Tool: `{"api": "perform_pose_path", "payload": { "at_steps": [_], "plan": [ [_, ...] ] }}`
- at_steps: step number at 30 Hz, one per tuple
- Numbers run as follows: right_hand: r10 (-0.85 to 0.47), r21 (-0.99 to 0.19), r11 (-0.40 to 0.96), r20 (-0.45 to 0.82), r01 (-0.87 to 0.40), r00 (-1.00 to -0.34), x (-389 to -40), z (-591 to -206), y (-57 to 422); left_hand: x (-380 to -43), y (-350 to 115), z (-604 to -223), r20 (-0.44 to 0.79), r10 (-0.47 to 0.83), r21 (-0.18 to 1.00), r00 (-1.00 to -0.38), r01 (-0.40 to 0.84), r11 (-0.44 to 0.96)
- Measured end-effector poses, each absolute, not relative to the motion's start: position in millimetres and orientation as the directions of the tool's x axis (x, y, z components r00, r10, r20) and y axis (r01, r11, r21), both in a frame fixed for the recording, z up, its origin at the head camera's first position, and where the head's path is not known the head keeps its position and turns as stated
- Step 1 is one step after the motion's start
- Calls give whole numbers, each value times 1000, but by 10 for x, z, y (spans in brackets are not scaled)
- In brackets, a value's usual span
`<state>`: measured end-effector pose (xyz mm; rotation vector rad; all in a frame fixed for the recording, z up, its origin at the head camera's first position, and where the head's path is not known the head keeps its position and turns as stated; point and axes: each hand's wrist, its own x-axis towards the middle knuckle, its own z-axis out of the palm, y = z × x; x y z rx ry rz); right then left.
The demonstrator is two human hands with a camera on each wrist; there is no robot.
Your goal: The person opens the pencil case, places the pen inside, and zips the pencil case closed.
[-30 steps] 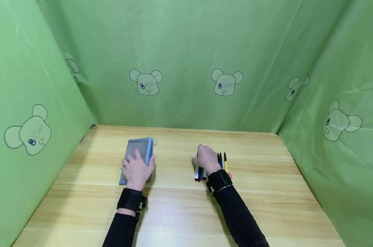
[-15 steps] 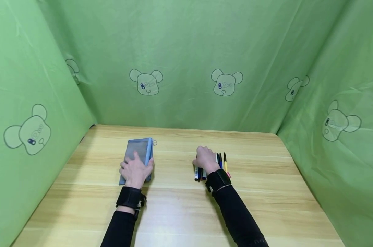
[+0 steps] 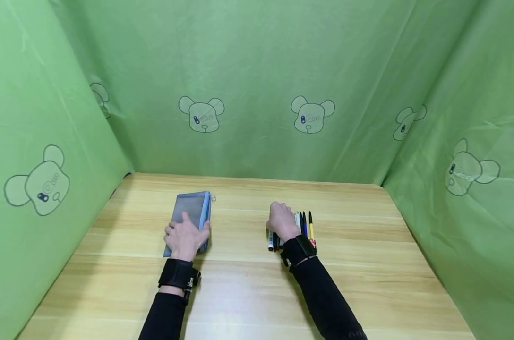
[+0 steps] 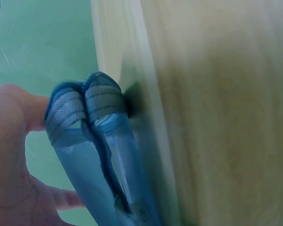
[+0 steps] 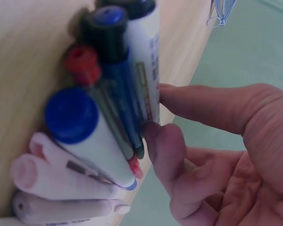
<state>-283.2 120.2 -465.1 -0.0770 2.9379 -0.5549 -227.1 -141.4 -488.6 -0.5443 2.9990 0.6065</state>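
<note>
Head view: your left hand has slid slightly toward you, spread across the grey, blue-edged pouch; your right hand, edged left, pinches the white marker beside pens on the worktop.

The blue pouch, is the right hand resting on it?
No, the left hand rests on the blue pouch, while the right hand is at the pens.

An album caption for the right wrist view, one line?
Right hand touching a black-capped marker, other pens clustered beside it on the table.
</note>
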Motion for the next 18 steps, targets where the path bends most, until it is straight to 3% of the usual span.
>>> {"api": "perform_pose_path", "payload": {
  "at_steps": [18],
  "plan": [
    [-63,-393,919,-138,-4,-988,-2809,-4712,1108,-2275,-1451,-4900,-71,-326,381,-943,-327,865]
  ]
}}
